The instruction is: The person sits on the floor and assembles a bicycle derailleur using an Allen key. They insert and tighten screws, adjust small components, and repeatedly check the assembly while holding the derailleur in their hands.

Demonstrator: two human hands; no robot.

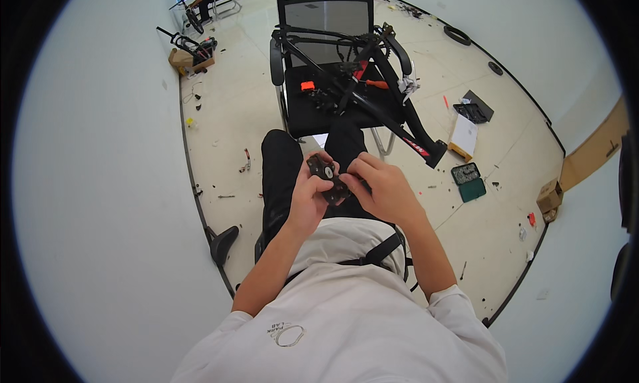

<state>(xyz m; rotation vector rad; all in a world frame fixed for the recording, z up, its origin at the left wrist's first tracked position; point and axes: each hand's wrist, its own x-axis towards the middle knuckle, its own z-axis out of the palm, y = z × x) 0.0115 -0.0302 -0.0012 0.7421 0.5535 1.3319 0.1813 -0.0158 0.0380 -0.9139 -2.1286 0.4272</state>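
White shirt [346, 316] fills the bottom of the view, black strap across the chest. Landmark: the small black part [326, 177] held over the lap.

Left of the part: left hand [307, 200], fingers curled shut round its lower left edge, thumb on the face. The part sits up and right of that palm, long axis running roughly upper-left to lower-right, pale round spot on its top face.

Right of the part: right hand [383, 187], fingertips pinched onto its right end; can't tell if anything small sits between them. Both hands touch it; the left carries more of it, the right only works the end.

Beyond the part: black office chair [326, 23] with a black bike frame [373, 97] lying across the seat, plus a small orange item [307, 85] and a red-handled tool [376, 84].

Far right of the part, on the floor: open green case [469, 181], upper half filled with small dark bits, too small to identify. Beyond it an open black case [474, 108], contents unclear. A cardboard box [550, 196] by the wall.

Far upper left: another person seated with bike parts.
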